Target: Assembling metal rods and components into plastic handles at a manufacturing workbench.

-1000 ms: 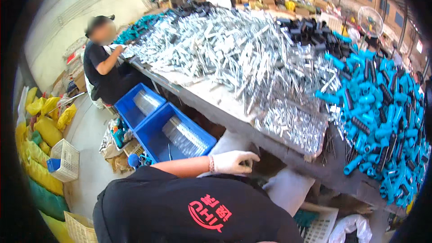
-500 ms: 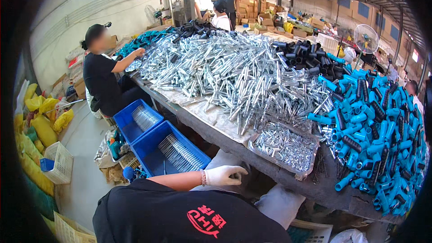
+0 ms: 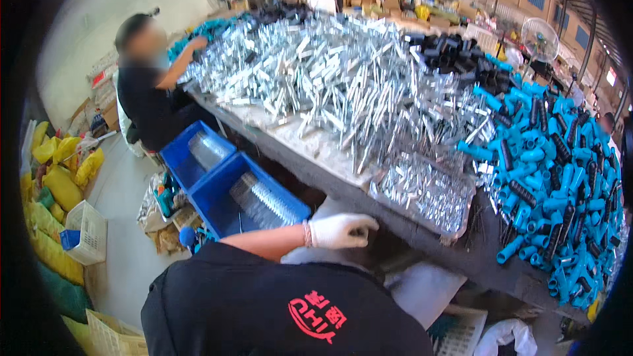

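My left hand, in a white glove with a beaded bracelet at the wrist, hangs over my lap just short of the table edge. Its fingers are loosely curved, with a gap between thumb and forefinger and nothing visible in it. Nearest to it are a blue bin holding a row of thin metal rods, and a shallow clear tray of small shiny metal parts on the table. My right hand is out of sight. Beyond the tray spreads a big heap of silvery metal pieces.
Teal and black tubular parts pile up on the right of the table, with black ones behind. A second blue bin stands near a seated co-worker. Pale crates and yellow sacks line the left.
The view has shifted and is blurred. My left hand appears slightly farther right and higher, its thumb and forefinger more apart. The co-worker's hand has moved a little over the heap's far-left edge.
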{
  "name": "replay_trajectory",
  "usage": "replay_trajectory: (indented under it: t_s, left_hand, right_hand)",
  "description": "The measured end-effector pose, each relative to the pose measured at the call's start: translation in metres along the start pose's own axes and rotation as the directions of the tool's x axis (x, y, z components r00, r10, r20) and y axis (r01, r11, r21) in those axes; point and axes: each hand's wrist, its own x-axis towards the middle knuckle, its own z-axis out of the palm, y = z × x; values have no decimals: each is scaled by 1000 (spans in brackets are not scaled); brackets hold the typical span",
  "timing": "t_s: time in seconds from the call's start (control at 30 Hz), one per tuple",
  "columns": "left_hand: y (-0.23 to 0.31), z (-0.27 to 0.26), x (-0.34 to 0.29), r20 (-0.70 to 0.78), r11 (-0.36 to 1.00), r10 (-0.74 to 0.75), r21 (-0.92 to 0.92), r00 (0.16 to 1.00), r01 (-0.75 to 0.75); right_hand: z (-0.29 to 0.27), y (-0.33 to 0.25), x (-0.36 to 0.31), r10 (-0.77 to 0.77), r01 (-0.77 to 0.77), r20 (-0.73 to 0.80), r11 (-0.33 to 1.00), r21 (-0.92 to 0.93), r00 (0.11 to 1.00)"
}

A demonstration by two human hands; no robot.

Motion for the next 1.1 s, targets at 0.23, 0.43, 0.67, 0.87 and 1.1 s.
replay_trajectory:
  t_s: [0.23, 0.43, 0.67, 0.87, 1.1]
  left_hand:
    - [12, -37, -10, -237, 985, 167, 4, 957, -171]
    - [-57, -116, -27, -836, 938, 171, 301, 522, 174]
    - [-117, -207, 17, -869, 587, 79, 437, 489, 682]
    - [-68, -211, -24, -941, 970, -203, -156, 269, 184]
    - [7, -130, -9, -401, 786, 0, -567, 916, -248]
  right_hand:
    - [-133, 112, -53, 89, -68, 53, 944, -324, 995]
    - [-222, -16, 5, -12, -31, -219, 980, -196, 976]
    - [-211, -231, -3, -437, 502, -251, 782, 369, 864]
    - [-182, -311, -24, -787, 522, 89, 484, 702, 611]
    - [-121, -410, -72, -629, -786, 776, 454, 420, 51]
